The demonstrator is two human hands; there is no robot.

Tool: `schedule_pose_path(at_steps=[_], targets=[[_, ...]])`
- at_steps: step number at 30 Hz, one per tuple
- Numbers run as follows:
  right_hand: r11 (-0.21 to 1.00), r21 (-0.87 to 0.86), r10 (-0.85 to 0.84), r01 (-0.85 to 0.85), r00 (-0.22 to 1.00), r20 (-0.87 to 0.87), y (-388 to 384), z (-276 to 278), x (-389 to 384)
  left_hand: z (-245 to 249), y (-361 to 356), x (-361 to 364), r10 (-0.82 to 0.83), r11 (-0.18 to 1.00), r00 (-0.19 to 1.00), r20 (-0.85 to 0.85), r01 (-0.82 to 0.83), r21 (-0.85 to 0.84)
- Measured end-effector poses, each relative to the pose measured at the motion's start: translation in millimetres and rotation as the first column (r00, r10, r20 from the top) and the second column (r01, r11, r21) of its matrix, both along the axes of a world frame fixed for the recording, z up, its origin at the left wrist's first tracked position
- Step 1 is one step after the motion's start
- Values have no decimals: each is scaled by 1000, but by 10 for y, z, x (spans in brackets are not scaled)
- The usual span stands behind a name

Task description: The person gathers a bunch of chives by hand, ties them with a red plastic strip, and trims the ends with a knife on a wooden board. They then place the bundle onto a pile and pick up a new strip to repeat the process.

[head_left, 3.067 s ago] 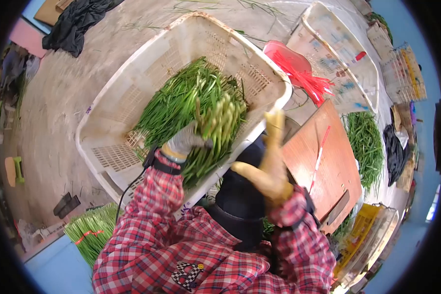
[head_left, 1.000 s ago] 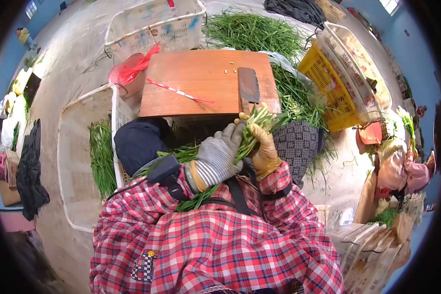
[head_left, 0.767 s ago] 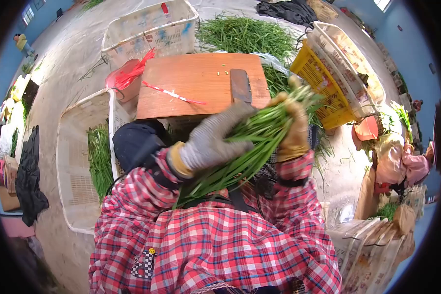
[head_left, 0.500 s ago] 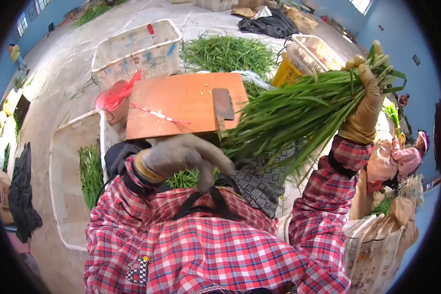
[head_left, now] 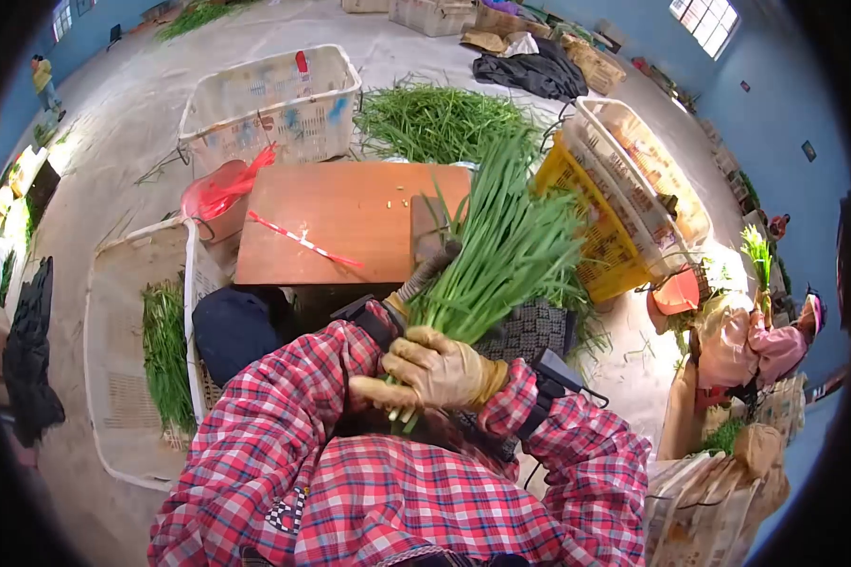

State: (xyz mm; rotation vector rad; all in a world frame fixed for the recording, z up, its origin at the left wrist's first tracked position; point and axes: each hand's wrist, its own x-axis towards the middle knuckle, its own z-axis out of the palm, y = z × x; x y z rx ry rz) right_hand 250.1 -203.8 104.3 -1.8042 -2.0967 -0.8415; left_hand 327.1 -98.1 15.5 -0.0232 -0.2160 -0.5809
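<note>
Held upright at a slant before my chest is a bunch of Chinese chives, leaf tips up and pale cut ends low. My right hand, in a tan glove, is closed round the bunch near those ends. Against the bunch's left side is my left hand in a grey glove; it grips the leaves higher up, its fingers partly hidden behind them. Just beyond stands an orange-brown board. A dark blade on its right edge is partly covered by the leaves. A red-and-white strip lies across the board.
At the left stands a white crate holding greens. Another white crate stands behind the board, beside a heap of greens. A yellow crate leans at the right. A seated person is farther right.
My right hand has brought the bunch down and in from the raised right side, and the leaves now point up. My left hand has moved from near my lap to the bunch.
</note>
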Motion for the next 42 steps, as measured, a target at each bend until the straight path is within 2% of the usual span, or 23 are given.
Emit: schedule_pose_path(at_steps=[2, 4, 7, 8, 10, 12, 14, 16, 18, 20, 22, 24, 25, 26, 27, 28, 30, 32, 34, 38, 40, 41, 42], targets=[[939, -316, -154, 135, 987, -35, -28, -106, 32, -99, 102, -14, -91, 991, 988, -122, 78, -106], [964, -205, -195, 166, 973, -127, -21, -137, -26, 289, 250, -70, 23, 1000, 1000, -2, -22, 3], [899, -395, -362, 190, 830, -424, -170, 150, -46, 375, 474, 36, 60, 993, 997, 38, -64, 104], [899, -421, -377, 122, 706, -600, -238, 242, 75, 424, 561, 58, 86, 983, 994, 69, -96, 155], [964, -96, -177, 248, 325, -929, -360, 103, 332, 236, 813, 169, 146, 938, 985, 96, -168, 304], [896, -44, 75, 442, -248, -966, -397, -226, 641, 324, 858, 129, 271, 793, 940, 208, -340, 506], [921, 6, 101, 389, -224, -969, -262, -482, 1106, 654, 866, 63, 189, 790, 953, 236, -290, 540], [917, 208, 234, 340, -37, -972, 121, -75, 1331, 721, 826, 106, 276, 284, 696, 663, -718, 635], [920, 294, 327, 258, -94, -940, 341, 530, 1457, 592, 718, 349, 243, 252, 680, 692, -733, 631], [929, 222, 243, 295, -34, -969, 495, 669, 1682, 531, 770, 605, 168, -61, 462, 871, -877, 477], [915, 269, 292, 300, -32, -956, 719, 810, 1671, 739, 932, 669, 22, -159, 537, 843, -831, 534], [873, 443, 421, 204, 143, -896, 842, 860, 1788, 722, 1069, 992, -472, -557, 360, 805, -829, 44], [880, 445, 429, 164, 126, -894, 876, 891, 1844, 677, 1124, 1105, -687, -608, 330, 647, -749, -263], [881, 447, 431, 157, 126, -893, 915, 863, 1916, 594, 1195, 1143, -686, -612, 333, 647, -744, -267], [891, 438, 430, 119, 83, -899, 951, 789, 2010, 480, 1287, 1163, -323, -461, 390, 863, -860, 216], [900, 428, 426, 82, 40, -904, 988, 691, 2101, 442, 1345, 1163, 73, -62, 543, 837, -835, 547], [939, 331, 325, 99, 65, -943, 1022, 326, 2291, 354, 1384, 1162, 88, -36, 557, 826, -826, 562], [966, 226, 218, 125, 79, -973, 1029, 87, 2379, 246, 1422, 1080, -240, -344, 551, 799, -818, 461], [955, 295, 297, 44, -225, -928, 1044, -65, 2406, 85, 1515, 1158, -199, -197, 646, 737, -763, 615], [990, 80, 89, 113, -80, -993, 1034, 74, 2412, 128, 1494, 1151, -56, -149, 529, 847, -843, 516], [965, 226, 214, 137, 98, -972, 1058, 2, 2431, 274, 1290, 1154, 206, 1, 790, 577, -590, 807], [968, 171, 151, 182, 120, -981, 1057, 38, 2429, -11, 1209, 1398, 304, 212, 356, 884, -930, 301], [966, 118, 87, 229, 140, -986, 1045, 77, 2436, 75, 1154, 1395, 301, 213, 353, 886, -930, 299]])
